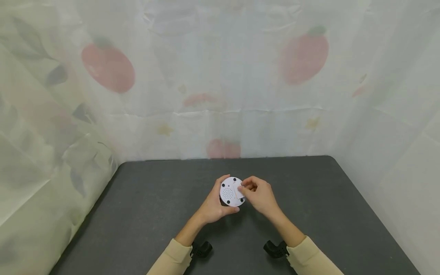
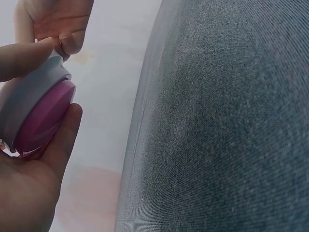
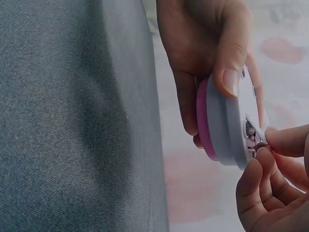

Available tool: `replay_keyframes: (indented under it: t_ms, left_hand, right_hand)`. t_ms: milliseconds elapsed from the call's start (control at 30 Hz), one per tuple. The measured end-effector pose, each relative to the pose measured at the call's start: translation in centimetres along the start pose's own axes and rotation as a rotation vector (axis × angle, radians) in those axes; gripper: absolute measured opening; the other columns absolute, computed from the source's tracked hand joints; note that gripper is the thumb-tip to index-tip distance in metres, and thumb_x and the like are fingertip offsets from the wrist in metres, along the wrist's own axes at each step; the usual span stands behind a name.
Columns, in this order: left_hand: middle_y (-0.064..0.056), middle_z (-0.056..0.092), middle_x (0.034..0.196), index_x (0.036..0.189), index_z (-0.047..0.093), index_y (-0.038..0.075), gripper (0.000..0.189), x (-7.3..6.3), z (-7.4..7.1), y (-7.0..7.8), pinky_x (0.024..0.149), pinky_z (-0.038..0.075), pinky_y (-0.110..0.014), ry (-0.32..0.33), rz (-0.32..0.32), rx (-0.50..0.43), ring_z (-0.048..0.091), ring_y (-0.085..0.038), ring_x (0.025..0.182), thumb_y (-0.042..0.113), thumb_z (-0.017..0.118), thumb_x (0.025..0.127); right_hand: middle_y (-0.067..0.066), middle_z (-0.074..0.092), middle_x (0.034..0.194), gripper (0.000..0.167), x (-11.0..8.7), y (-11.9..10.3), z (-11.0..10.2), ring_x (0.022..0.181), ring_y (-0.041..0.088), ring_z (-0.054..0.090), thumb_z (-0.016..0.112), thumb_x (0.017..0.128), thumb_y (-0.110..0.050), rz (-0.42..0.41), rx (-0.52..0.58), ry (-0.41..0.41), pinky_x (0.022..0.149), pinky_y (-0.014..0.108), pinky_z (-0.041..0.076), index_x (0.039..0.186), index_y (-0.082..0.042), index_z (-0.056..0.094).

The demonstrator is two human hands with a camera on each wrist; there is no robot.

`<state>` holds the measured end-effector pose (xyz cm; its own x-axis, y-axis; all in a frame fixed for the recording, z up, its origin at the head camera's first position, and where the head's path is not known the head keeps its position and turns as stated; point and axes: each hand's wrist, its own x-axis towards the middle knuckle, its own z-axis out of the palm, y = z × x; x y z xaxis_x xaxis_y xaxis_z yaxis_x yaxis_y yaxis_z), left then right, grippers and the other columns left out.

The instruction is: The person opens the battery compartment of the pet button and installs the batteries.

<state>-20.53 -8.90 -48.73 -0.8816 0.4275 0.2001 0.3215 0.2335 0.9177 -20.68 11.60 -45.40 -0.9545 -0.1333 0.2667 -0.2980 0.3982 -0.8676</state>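
A round white device [image 1: 227, 194] with a pink front [image 2: 47, 117] is held above the table. Its back faces up in the head view, showing speaker holes and several small black feet. My left hand [image 1: 212, 206] grips it by the rim, thumb on the near side and fingers around the far side. With thumb and fingertips, my right hand [image 1: 262, 195] pinches the small white battery cover [image 1: 237, 190] on the device's right half. In the right wrist view the cover stands tilted, and part of the opening [image 3: 250, 131] under it shows. Whether batteries lie inside I cannot tell.
A dark grey table [image 1: 154, 214] with rounded far corners lies beneath both hands. Pale fabric with printed fruit hangs behind it [image 1: 220, 76] and along both sides. A black strap-like mount [image 1: 203, 250] sits at each wrist, by the beige sleeves [image 1: 172, 259].
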Motion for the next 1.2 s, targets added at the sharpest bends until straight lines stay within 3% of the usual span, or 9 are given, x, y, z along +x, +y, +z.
replay_keyframes:
  t_ms: [367,567,867,1100,1200]
  left_hand:
    - [-0.008,0.043,0.139,0.158,0.019,0.029,0.106,0.0,0.0,0.2,0.085,0.053,-0.032,0.021,-0.008,0.021,0.056,-0.021,0.112,0.013,0.088,0.08]
    - [-0.009,0.043,0.139,0.158,0.019,0.029,0.106,0.0,0.0,0.2,0.084,0.053,-0.032,0.021,-0.004,0.025,0.056,-0.022,0.112,0.014,0.088,0.079]
    - [-0.01,0.042,0.14,0.158,0.019,0.03,0.106,0.0,0.0,0.4,0.083,0.055,-0.032,0.011,-0.004,-0.006,0.057,-0.023,0.112,0.013,0.088,0.08]
    - [-0.01,0.042,0.14,0.157,0.02,0.031,0.106,-0.1,-0.1,0.7,0.082,0.055,-0.032,0.018,0.017,-0.028,0.057,-0.024,0.111,0.012,0.089,0.079]
    - [-0.009,0.043,0.14,0.157,0.021,0.032,0.106,-0.2,-0.2,0.7,0.082,0.055,-0.032,0.013,0.023,-0.035,0.058,-0.023,0.111,0.009,0.088,0.079]
  right_hand:
    - [0.0,0.063,0.072,0.005,0.2,0.0,-0.1,0.058,0.017,0.058,0.076,0.092,-0.011,0.026,0.048,-0.014,0.053,0.028,0.049,0.097,-0.008,0.075]
    - [-0.003,0.063,0.074,0.005,0.1,0.1,0.0,0.061,0.017,0.056,0.076,0.092,-0.013,-0.004,-0.007,-0.001,0.054,0.028,0.046,0.096,-0.011,0.075]
    - [0.001,0.059,0.075,0.019,0.2,0.4,-0.4,0.063,0.019,0.054,0.08,0.09,-0.02,0.038,-0.027,-0.001,0.056,0.029,0.045,0.101,-0.009,0.068]
    - [0.006,0.067,0.091,0.035,0.7,1.1,-0.9,0.074,0.029,0.064,0.074,0.094,-0.026,0.126,0.115,-0.14,0.062,0.038,0.055,0.119,-0.001,0.069]
    - [0.008,0.07,0.094,0.038,0.8,1.4,-0.9,0.075,0.026,0.065,0.071,0.097,-0.028,0.171,0.193,-0.216,0.067,0.043,0.057,0.121,0.002,0.068]
